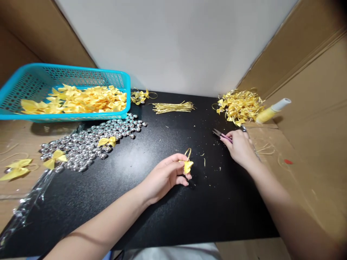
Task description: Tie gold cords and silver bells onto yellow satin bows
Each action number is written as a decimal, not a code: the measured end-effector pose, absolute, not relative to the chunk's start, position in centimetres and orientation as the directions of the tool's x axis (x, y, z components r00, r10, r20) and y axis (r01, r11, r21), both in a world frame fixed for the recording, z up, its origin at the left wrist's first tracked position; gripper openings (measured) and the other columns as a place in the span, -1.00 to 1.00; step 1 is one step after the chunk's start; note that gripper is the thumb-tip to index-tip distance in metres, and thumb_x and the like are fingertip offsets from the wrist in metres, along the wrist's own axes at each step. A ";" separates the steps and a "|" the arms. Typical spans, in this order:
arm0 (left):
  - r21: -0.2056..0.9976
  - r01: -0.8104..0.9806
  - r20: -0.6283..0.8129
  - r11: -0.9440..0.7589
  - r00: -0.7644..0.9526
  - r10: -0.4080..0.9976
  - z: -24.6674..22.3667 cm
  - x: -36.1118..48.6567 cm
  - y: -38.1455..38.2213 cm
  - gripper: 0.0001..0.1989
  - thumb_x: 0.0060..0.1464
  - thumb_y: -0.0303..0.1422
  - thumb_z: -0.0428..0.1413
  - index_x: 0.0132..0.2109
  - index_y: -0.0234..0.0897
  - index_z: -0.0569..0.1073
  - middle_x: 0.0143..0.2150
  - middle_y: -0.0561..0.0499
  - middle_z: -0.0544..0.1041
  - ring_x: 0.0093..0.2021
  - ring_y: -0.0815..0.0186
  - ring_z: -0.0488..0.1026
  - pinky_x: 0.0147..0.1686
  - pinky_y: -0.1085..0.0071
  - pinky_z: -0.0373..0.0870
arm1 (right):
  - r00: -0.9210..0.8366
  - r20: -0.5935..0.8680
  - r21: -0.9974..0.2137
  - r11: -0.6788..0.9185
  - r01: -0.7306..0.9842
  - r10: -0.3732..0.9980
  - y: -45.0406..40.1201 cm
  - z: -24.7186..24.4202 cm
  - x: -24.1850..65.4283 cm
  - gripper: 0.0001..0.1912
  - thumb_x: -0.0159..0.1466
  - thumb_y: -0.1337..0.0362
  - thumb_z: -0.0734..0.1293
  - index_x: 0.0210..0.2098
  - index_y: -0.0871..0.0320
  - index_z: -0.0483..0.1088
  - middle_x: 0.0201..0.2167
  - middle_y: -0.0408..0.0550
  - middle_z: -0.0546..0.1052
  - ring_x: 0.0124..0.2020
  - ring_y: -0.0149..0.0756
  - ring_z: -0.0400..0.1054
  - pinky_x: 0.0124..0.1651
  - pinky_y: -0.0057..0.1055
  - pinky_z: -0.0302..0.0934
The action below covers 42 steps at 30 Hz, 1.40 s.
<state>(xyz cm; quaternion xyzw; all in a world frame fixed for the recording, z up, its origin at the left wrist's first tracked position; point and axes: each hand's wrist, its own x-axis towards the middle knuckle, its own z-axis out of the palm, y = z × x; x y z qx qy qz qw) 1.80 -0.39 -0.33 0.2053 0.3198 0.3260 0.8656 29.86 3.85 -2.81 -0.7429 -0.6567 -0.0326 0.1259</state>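
Between the thumb and fingers of my left hand (169, 171) is a small yellow ribbon bow (188, 166), with a loop of gold cord standing up from it. This hand is over the middle of the black table. Farther right, my right hand (240, 146) is closed around small scissors (221, 135) with pink handles, their blades pointing left and slightly parted. Short yellow cord scraps (204, 162) lie on the table between the two hands. A heap of finished-looking yellow bows with gold loops (241, 104) lies beyond my right hand.
A turquoise basket (129, 94) at the back left holds many yellow bows. Silver beads (89, 144) spread before it, with loose bows among them. Gold cord lengths (173, 107) lie at the back centre. A yellow-and-white tube (272, 111) stands right, near the cardboard wall (311, 90).
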 end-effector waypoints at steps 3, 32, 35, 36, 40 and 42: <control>0.539 -0.442 -0.421 0.717 0.596 0.684 -0.6 1.8 -0.4 -0.86 0.01 -0.45 0.25 -0.28 -0.32 0.42 -0.43 0.05 0.49 -0.47 0.43 0.48 -0.53 0.58 0.46 | 0.175 0.224 -0.278 -0.109 0.954 0.959 4.3 -2.4 30.3 -0.69 0.29 0.02 0.21 -0.32 0.11 0.38 -0.33 0.08 0.50 -0.23 -0.01 0.35 -0.17 -0.11 0.19; 0.607 -0.377 -0.428 0.700 0.587 0.687 -1.0 1.9 -0.5 -0.77 -0.02 -0.32 0.32 -0.29 -0.37 0.48 -0.49 0.07 0.45 -0.56 0.53 0.30 -0.51 0.57 0.20 | -0.472 0.499 -0.334 0.664 0.669 0.727 -1.3 0.4 22.8 -0.87 0.34 0.20 0.28 -0.24 0.14 0.35 -0.49 -0.16 0.52 -0.56 -0.44 0.35 -0.44 -0.49 0.18; 0.597 -0.382 -0.428 0.705 0.592 0.683 -0.9 1.9 -0.4 -0.77 -0.04 -0.33 0.33 -0.29 -0.39 0.49 -0.50 0.07 0.45 -0.56 0.54 0.30 -0.52 0.58 0.20 | -0.479 0.519 -0.310 0.679 0.666 0.708 -1.3 0.2 22.8 -0.86 0.35 0.19 0.27 -0.24 0.14 0.35 -0.49 -0.14 0.54 -0.56 -0.43 0.36 -0.43 -0.48 0.18; 0.593 -0.383 -0.429 0.709 0.594 0.680 -0.9 1.9 -0.4 -0.77 -0.04 -0.34 0.33 -0.29 -0.39 0.49 -0.51 0.07 0.45 -0.57 0.54 0.30 -0.52 0.58 0.20 | -0.481 0.522 -0.305 0.681 0.666 0.704 -1.3 0.1 22.8 -0.85 0.35 0.19 0.27 -0.24 0.14 0.35 -0.47 -0.13 0.55 -0.55 -0.43 0.36 -0.42 -0.48 0.19; 0.575 -0.385 -0.447 0.722 0.592 0.671 -0.9 1.9 -0.4 -0.77 -0.06 -0.36 0.34 -0.29 -0.40 0.50 -0.52 0.08 0.45 -0.57 0.55 0.29 -0.53 0.59 0.20 | -0.483 0.523 -0.294 0.680 0.672 0.702 -1.3 0.1 22.8 -0.86 0.35 0.19 0.27 -0.24 0.14 0.36 -0.47 -0.12 0.56 -0.54 -0.42 0.38 -0.42 -0.47 0.18; 0.569 -0.385 -0.454 0.727 0.590 0.668 -0.9 1.8 -0.4 -0.76 -0.06 -0.36 0.34 -0.29 -0.40 0.50 -0.51 0.08 0.45 -0.57 0.55 0.29 -0.53 0.59 0.20 | -0.483 0.525 -0.292 0.682 0.671 0.701 -1.3 0.1 22.8 -0.86 0.36 0.19 0.27 -0.24 0.13 0.36 -0.48 -0.13 0.56 -0.56 -0.42 0.37 -0.43 -0.47 0.18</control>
